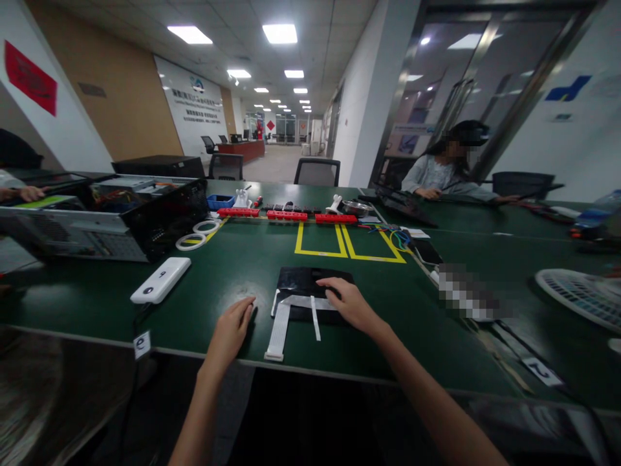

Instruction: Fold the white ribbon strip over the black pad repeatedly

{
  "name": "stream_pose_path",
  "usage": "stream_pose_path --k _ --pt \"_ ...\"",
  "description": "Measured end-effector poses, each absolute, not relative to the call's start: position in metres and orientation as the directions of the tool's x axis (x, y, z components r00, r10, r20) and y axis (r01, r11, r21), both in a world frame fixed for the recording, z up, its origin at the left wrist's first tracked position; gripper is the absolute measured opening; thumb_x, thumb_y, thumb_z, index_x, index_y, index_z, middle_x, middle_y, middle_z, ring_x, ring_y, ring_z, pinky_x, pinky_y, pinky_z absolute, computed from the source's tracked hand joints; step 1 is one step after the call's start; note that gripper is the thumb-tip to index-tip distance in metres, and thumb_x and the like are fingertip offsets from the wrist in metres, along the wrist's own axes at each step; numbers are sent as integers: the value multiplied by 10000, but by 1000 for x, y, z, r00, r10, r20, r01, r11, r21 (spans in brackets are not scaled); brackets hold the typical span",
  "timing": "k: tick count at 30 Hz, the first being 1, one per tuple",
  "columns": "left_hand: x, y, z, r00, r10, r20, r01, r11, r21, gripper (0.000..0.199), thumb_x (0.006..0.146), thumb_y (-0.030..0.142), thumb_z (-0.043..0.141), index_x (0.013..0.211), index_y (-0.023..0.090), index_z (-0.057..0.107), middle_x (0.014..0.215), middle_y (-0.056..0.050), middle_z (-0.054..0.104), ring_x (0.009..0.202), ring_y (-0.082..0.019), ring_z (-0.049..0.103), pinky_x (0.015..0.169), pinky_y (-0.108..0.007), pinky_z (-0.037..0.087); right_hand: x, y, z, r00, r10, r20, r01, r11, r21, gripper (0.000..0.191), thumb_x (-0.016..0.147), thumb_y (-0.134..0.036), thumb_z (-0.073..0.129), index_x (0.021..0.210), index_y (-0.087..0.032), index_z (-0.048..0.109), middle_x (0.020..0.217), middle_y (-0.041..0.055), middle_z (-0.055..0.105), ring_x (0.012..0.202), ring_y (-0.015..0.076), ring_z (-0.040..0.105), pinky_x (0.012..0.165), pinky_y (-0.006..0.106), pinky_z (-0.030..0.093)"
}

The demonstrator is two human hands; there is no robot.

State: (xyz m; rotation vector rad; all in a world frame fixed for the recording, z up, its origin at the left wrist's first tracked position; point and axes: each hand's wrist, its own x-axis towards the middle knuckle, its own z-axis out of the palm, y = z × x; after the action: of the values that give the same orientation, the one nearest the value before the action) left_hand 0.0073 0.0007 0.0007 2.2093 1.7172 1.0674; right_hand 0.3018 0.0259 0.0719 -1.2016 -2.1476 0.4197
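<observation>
A flat black panel lies on the green table in front of me. A pale ribbon cable bends across it and runs down to a connector near the table's front edge. A narrow white strip crosses the cable. My right hand rests over the panel's right side, fingers apart, the fingertips at its black surface; part of the panel and cable is hidden beneath. Left of the panel, my left hand hovers by the table with nothing in it, its fingers loosely extended.
An opened computer case and a white power bank stand left. Red trays line the back, behind yellow tape frames. A phone, cables and a white fan grille are right. A person sits beyond.
</observation>
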Motion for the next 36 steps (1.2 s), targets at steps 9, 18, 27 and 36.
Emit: stream_pose_path --k 9,18,27,36 --pt "9 0 -1 127 886 447 781 -366 505 335 934 298 359 1102 190 628 1145 -81 659 1081 -202 596 986 -376 427 204 33 44 -760 648 50 645 762 -63 570 905 -561 332 1408 -292 328 1480 122 308 1341 373 243 975 704 207" --pt "10 -2 2 127 891 435 790 -356 499 338 936 324 368 1091 206 645 1145 -65 667 1103 -206 589 1026 -390 385 241 44 38 -788 615 -25 611 778 -148 568 931 -539 270 1447 -301 237 1504 61 270 1383 304 173 1052 645 105" --pt "8 -2 0 118 894 433 791 -348 503 322 929 329 399 1077 197 653 1142 -70 665 1104 -209 587 1000 -388 416 349 48 52 -671 733 -111 719 606 -340 541 936 -480 328 1440 -302 248 1507 53 240 1399 248 117 1081 613 19" --pt "8 -1 -1 124 886 447 802 -354 481 315 922 334 411 1066 203 658 1130 -70 667 1080 -218 599 989 -394 427 433 42 52 -540 841 -35 748 460 -478 500 900 -515 388 1352 -308 438 1429 42 398 1358 263 255 1096 599 69"
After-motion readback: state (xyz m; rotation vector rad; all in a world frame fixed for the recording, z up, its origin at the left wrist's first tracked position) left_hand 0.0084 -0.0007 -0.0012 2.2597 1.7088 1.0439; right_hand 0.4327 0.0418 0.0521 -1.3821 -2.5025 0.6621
